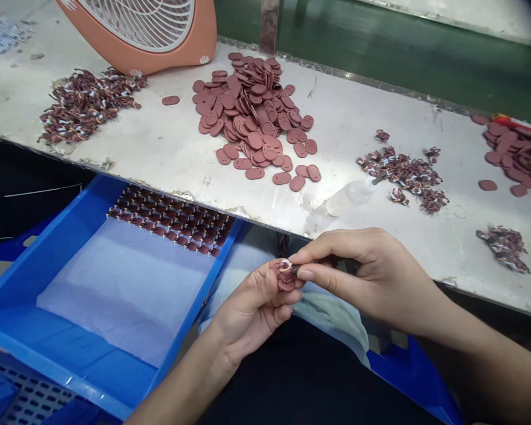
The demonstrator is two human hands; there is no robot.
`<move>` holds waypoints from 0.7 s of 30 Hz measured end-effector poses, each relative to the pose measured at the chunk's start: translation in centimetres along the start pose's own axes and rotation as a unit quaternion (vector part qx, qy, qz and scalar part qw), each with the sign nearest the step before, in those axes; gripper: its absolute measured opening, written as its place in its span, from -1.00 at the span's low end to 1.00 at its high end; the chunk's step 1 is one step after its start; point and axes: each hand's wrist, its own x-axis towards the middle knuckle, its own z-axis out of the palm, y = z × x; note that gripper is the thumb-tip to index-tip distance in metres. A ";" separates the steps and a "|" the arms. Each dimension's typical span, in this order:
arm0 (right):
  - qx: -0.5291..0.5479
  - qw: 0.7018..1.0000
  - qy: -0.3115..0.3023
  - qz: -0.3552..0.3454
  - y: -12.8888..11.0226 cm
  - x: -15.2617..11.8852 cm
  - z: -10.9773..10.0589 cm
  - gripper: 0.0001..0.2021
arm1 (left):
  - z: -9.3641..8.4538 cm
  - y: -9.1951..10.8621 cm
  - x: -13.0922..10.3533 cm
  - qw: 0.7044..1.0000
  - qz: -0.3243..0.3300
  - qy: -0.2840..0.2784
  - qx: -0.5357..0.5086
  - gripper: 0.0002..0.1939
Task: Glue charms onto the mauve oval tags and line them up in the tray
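My left hand point(256, 307) holds a reddish-brown oval piece point(285, 285) between thumb and fingers, with a small brown and white figure point(285, 267) on its face. From the right, my right hand point(363, 274) pinches a small dark part at the figure's side with thumb and forefinger; what exactly it grips is too small to name. Both hands meet just below the table's front edge. Beyond them lies a translucent bottle point(351, 195) with a dark tip, beside a cluster of small figures point(402, 171).
A big pile of brown ovals point(256, 118) lies mid-table, another point(520, 156) at right. More figures point(86, 106) lie left, near an orange fan point(168, 59). Below the edge, a blue tray point(22, 289) holds rows of brown pieces point(172, 218) and a pale sheet point(124, 283).
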 end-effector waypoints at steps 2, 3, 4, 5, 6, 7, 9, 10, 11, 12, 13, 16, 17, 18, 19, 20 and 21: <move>0.000 1.000 -0.005 0.005 0.1 0.0 0.1 -0.92 | 0.0 -0.2 -0.1 1.000 0.001 0.006 -0.015 -0.71; 0.001 1.000 -0.006 0.006 0.1 0.0 0.1 -0.92 | 0.0 -0.3 -0.1 1.000 0.002 0.010 -0.022 -0.72; 0.001 1.000 -0.006 0.006 0.2 -0.1 0.2 -0.92 | 0.0 -0.3 -0.2 0.999 0.003 0.014 -0.029 -0.73; 0.001 1.000 -0.005 0.006 0.2 -0.1 0.2 -0.92 | 0.0 -0.4 -0.2 0.999 0.004 0.018 -0.034 -0.74; 0.002 1.000 -0.004 0.005 0.2 -0.1 0.3 -0.92 | 0.0 -0.5 -0.3 0.999 0.006 0.020 -0.039 -0.75; 0.005 1.000 -0.004 0.004 0.2 -0.1 0.3 -0.93 | 0.0 -0.5 -0.3 0.999 0.005 0.021 -0.042 -0.75; 0.013 1.000 -0.005 0.006 0.2 0.0 0.4 -0.94 | -0.1 -0.5 -0.3 0.999 0.003 0.022 -0.049 -0.77; 0.016 1.000 -0.006 0.009 0.2 0.0 0.4 -0.94 | 0.0 -0.6 -0.3 0.998 0.002 0.024 -0.052 -0.77; 0.019 1.000 -0.007 0.012 0.2 0.0 0.4 -0.94 | 0.0 -0.6 -0.3 0.998 0.001 0.026 -0.055 -0.78; 0.020 1.000 -0.009 0.015 0.2 0.0 0.4 -0.94 | 0.1 -0.6 -0.3 0.998 0.000 0.030 -0.058 -0.79; 0.022 1.000 -0.011 0.018 0.2 0.0 0.4 -0.94 | 0.2 -0.6 -0.3 0.998 0.000 0.033 -0.061 -0.79; 0.024 0.999 -0.010 0.025 0.2 -0.1 0.5 -0.93 | 0.4 -0.6 -0.2 0.997 -0.002 0.039 -0.063 -0.78; 0.023 0.999 -0.010 0.025 0.1 -0.2 0.5 -0.93 | 0.4 -0.7 -0.2 0.997 -0.003 0.040 -0.063 -0.78; 0.023 0.999 -0.009 0.025 0.1 -0.3 0.5 -0.93 | 0.4 -0.7 -0.2 0.997 -0.003 0.041 -0.062 -0.78; 0.022 0.999 -0.006 0.024 0.1 -0.4 0.5 -0.93 | 0.4 -0.8 -0.2 0.997 -0.002 0.041 -0.061 -0.78; 0.021 1.000 -0.004 0.022 0.1 -0.4 0.5 -0.92 | 0.4 -0.8 -0.2 0.997 -0.003 0.038 -0.060 -0.78; 0.021 1.000 -0.004 0.021 0.1 -0.5 0.4 -0.92 | 0.3 -0.8 -0.2 0.998 -0.003 0.035 -0.058 -0.78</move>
